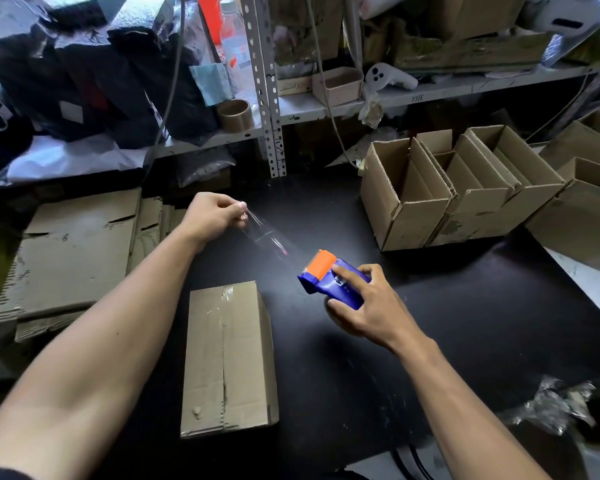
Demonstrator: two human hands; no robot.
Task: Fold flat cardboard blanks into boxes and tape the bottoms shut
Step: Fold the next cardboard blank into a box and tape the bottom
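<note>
A folded cardboard box (227,358) lies bottom-up on the black table (430,323), with clear tape at the far end of its centre seam. My right hand (364,306) grips a blue and orange tape dispenser (329,277) just right of the box's far end. A strip of clear tape (264,233) stretches from the dispenser up to my left hand (215,213), which pinches its free end above the table beyond the box.
Flat cardboard blanks (73,254) are stacked at the left. Several open, made-up boxes (465,188) stand at the back right. A metal shelf (326,105) with bags, a bottle and a tape roll runs behind. Crumpled plastic (555,403) lies at the right front.
</note>
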